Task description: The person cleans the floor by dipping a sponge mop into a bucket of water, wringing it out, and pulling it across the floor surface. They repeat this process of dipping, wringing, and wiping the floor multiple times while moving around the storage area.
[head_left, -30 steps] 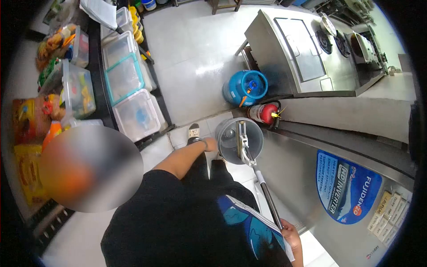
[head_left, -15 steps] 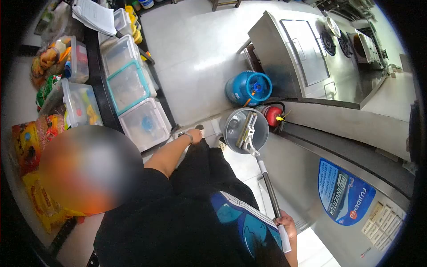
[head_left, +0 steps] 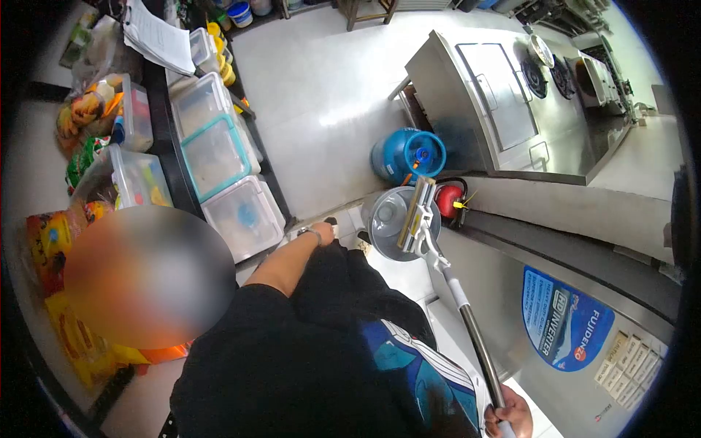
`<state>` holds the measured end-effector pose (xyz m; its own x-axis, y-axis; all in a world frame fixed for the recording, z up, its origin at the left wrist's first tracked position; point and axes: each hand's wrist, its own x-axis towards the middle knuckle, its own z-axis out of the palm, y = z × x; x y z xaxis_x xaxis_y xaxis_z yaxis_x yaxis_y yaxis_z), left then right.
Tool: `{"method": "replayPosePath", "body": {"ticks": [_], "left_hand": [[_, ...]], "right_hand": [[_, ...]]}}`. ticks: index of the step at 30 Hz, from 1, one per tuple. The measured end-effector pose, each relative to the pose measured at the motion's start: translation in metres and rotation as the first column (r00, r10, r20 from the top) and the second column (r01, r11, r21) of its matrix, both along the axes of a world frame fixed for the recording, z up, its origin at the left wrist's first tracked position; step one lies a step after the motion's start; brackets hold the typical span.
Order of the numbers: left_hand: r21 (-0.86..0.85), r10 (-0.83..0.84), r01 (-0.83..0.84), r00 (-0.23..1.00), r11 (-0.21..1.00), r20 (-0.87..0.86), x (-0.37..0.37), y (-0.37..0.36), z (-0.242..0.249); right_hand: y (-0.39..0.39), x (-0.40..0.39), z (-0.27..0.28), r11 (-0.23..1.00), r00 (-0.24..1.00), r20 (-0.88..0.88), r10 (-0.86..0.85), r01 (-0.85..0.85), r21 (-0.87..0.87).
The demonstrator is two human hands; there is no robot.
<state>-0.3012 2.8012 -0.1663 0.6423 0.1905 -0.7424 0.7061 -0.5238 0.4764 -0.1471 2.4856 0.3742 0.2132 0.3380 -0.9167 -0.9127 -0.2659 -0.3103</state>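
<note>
My right hand (head_left: 510, 412) is closed around the metal handle of a sponge mop (head_left: 478, 343), near the lower right. The mop's white plastic head and flat yellowish sponge are over the mouth of a grey bucket (head_left: 388, 216), hiding part of its inside. Whether the sponge touches the bucket cannot be seen. My left hand (head_left: 322, 233), with a watch at the wrist, hangs beside my dark trousers. Its fingers point downward and are mostly hidden, and no object shows in it.
Behind the bucket stand a blue gas cylinder (head_left: 409, 155) and a red fire extinguisher (head_left: 449, 201). A steel counter with burners (head_left: 504, 98) is beyond. On the right is a steel appliance with a blue label (head_left: 567, 317). Lidded plastic boxes (head_left: 243, 217) line the left shelf.
The mop head has risen and shifted slightly right over the bucket. My right hand has moved right with the handle. My left hand stays by my leg.
</note>
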Motion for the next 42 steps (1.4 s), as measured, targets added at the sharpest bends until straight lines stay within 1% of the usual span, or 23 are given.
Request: {"method": "replayPosePath", "body": {"ticks": [1,4,5,7,8,9,10,12,13,15,18,19,22,23,24,26,30,33,36,37,40,41,42], "left_hand": [[-0.007,-0.018,0.018,1.0,1.0,-0.009,0.0,0.0,-0.002],[-0.013,-0.124,0.124,0.989,0.992,-0.083,0.006,-0.005,-0.017],[-0.003,-0.096,0.096,0.995,0.995,0.006,0.004,-0.01,-0.028],[-0.038,-0.26,0.269,0.953,0.962,0.157,0.016,-0.007,-0.019],[-0.242,0.008,0.004,0.999,0.97,0.05,0.027,-0.011,-0.01],[-0.403,0.254,-0.275,0.961,0.873,-0.106,0.041,-0.015,0.009],[-0.456,0.243,-0.166,0.963,0.874,0.114,0.049,-0.023,0.013],[-0.688,0.44,-0.281,0.896,0.669,0.062,0.078,-0.023,0.06],[-0.779,0.551,-0.498,0.799,0.381,-0.241,0.094,-0.022,0.092],[-0.849,0.562,-0.527,0.71,0.024,-0.425,0.116,-0.018,0.125],[-0.812,0.621,-0.528,0.557,-0.249,-0.552,0.149,-0.007,0.133],[-0.837,0.696,-0.491,0.514,-0.24,-0.502,0.159,-0.004,0.121],[-0.884,0.802,-0.467,0.527,-0.003,-0.281,0.177,0.01,0.072],[-0.825,0.843,-0.565,0.434,-0.021,-0.318,0.184,0.008,0.043],[-0.82,0.857,-0.572,0.42,-0.006,-0.299,0.188,0.017,0.026],[-0.802,0.871,-0.597,0.4,0.013,-0.284,0.187,0.022,-0.011],[-0.665,0.855,-0.7,0.487,0.26,-0.179,0.213,0.011,-0.098],[-0.631,0.914,-0.776,0.264,0.011,-0.309,0.238,0.007,-0.156],[-0.584,0.82,-0.811,0.357,0.035,-0.447,0.25,0.047,-0.104],[-0.597,0.825,-0.802,0.357,0.03,-0.439,0.251,0.049,-0.118],[-0.485,0.854,-0.861,0.362,0.153,-0.373,0.256,0.052,-0.14],[-0.451,0.884,-0.86,0.383,0.237,-0.266,0.255,0.049,-0.135],[-0.526,0.849,-0.787,0.487,0.323,-0.207,0.247,0.047,-0.134]], "right_hand": [[0.011,0.0,0.008,0.987,0.999,-0.001,0.052,-0.051,-0.155],[0.035,0.003,0.023,0.974,0.998,0.017,0.068,-0.062,-0.217],[0.041,0.003,0.025,0.973,0.998,0.059,0.013,0.001,-0.23],[0.03,0.021,0.004,1.0,0.998,-0.059,-0.026,0.025,-0.017],[0.024,0.032,-0.013,0.995,0.992,-0.121,-0.032,0.043,0.089],[0.022,0.042,-0.034,0.983,0.98,-0.186,-0.063,0.093,0.16],[0.033,0.048,-0.055,0.959,0.959,-0.246,-0.137,0.191,0.208],[0.071,0.059,-0.098,0.934,0.943,-0.31,-0.122,0.214,0.284],[0.085,0.065,-0.125,0.921,0.922,-0.358,-0.145,0.258,0.293],[0.118,0.077,-0.181,0.894,0.903,-0.423,-0.075,0.248,0.372],[0.167,0.081,-0.255,0.877,0.85,-0.526,0.029,0.232,0.422],[0.174,0.083,-0.286,0.851,0.82,-0.566,0.081,0.239,0.468],[0.203,0.088,-0.327,0.93,0.844,-0.536,0.005,0.192,0.312],[0.204,0.093,-0.327,0.929,0.916,-0.363,0.174,-0.03,0.368],[0.203,0.098,-0.326,0.885,0.923,-0.17,0.346,-0.261,0.385],[0.196,0.11,-0.331,0.872,0.86,-0.213,0.463,-0.399,0.284],[0.193,0.126,-0.365,0.876,0.849,-0.246,0.467,-0.482,-0.002],[0.194,0.146,-0.427,0.85,0.851,-0.136,0.506,-0.519,-0.087],[0.23,0.155,-0.474,0.802,0.804,0.068,0.591,-0.577,-0.154],[0.241,0.157,-0.492,0.797,0.793,0.104,0.601,-0.582,-0.162],[0.26,0.166,-0.552,0.815,0.802,0.145,0.579,-0.562,-0.143],[0.262,0.173,-0.571,0.84,0.831,0.123,0.542,-0.531,-0.111],[0.259,0.178,-0.591,0.862,0.857,0.098,0.506,-0.5,-0.081]]}}
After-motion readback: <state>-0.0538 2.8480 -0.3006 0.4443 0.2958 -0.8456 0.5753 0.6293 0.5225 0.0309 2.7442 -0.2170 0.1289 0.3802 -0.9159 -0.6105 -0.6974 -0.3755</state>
